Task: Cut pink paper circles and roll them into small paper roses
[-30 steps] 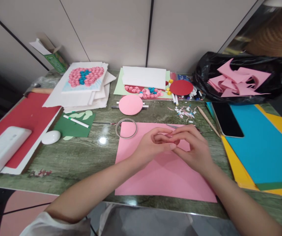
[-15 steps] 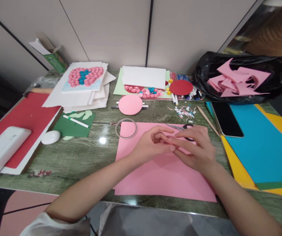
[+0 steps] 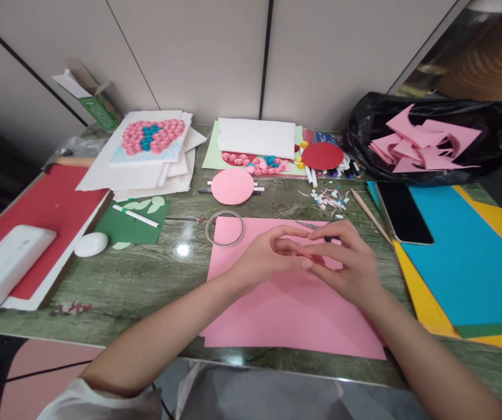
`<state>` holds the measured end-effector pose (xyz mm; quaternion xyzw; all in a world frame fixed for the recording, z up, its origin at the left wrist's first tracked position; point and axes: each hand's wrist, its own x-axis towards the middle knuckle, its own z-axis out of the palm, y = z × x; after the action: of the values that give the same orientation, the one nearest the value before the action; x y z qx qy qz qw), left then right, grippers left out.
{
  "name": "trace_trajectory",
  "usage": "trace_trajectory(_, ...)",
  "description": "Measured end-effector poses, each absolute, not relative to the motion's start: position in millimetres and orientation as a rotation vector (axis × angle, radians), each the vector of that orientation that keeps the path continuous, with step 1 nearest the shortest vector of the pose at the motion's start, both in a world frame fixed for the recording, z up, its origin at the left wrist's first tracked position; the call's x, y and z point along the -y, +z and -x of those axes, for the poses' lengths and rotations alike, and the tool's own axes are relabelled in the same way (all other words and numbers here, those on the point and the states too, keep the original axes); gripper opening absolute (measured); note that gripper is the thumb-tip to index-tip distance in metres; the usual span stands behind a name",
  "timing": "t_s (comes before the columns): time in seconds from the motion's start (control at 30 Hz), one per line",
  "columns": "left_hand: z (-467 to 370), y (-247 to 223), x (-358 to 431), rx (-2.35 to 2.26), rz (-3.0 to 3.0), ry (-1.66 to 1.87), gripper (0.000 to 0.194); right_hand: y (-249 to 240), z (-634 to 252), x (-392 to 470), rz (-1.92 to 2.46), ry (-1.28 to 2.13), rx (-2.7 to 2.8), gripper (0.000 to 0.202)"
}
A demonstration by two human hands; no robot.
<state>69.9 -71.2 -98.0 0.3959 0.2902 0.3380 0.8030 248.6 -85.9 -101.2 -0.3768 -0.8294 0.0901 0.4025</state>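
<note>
L hand (image 3: 263, 255) & R hand (image 3: 355, 265) meet above a pink sheet (image 3: 272, 318), fingers curled in, pinching a small pink-red piece (image 3: 306, 255) btwn them, approx. equally near; its long axis is hidden, can't tell.

Clocked from mid-view, a black bag (image 3: 367, 114) bearing pink paper scraps (image 3: 412, 143) sits at two on the desk (image 3: 159, 274). At three, a phone (image 3: 405, 213) lies on blue paper (image 3: 474, 262). At nine, a white pen (image 3: 135, 216) rests across a green card (image 3: 148, 234). At ten, an open green box (image 3: 100, 111) stands beside stacked white sheets (image 3: 102, 166) topped with pink-and-blue rosettes (image 3: 170, 134).
</note>
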Motion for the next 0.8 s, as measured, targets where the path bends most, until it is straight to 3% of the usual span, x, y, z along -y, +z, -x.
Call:
trace_trajectory(0.37,-79,-104,84,-0.612,-0.676,0.805,0.037,-102,-241,90,1.046,0.25,2.033,0.012)
trace_trajectory(0.57,-74,-106,77,-0.613,-0.689,0.83,0.039,-95,-247,88,1.029,0.323,2.075,0.026)
trace_trajectory(0.8,-65,-102,65,-0.641,-0.938,0.708,0.04,-95,-251,84,0.966,0.387,2.213,0.024)
